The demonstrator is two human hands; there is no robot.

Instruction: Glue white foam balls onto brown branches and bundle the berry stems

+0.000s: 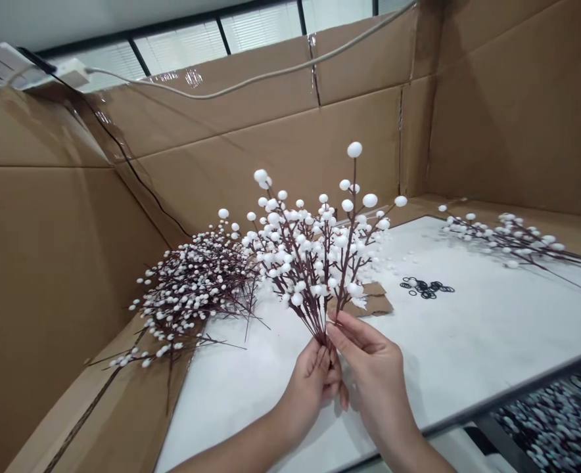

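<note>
Soft, fairly even indoor light

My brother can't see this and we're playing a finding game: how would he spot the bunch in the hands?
Start at the white tabletop inside brown cardboard walls. Above it, the left hand grips a bunch of brown stems with white balls. Unlike the left pile and right pile, both lying down, it stands upright.

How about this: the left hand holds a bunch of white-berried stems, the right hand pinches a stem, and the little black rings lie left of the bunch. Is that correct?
Not quite: the head view shows the little black rings right of the bunch, not left. The left hand and right hand are as you said.
</note>
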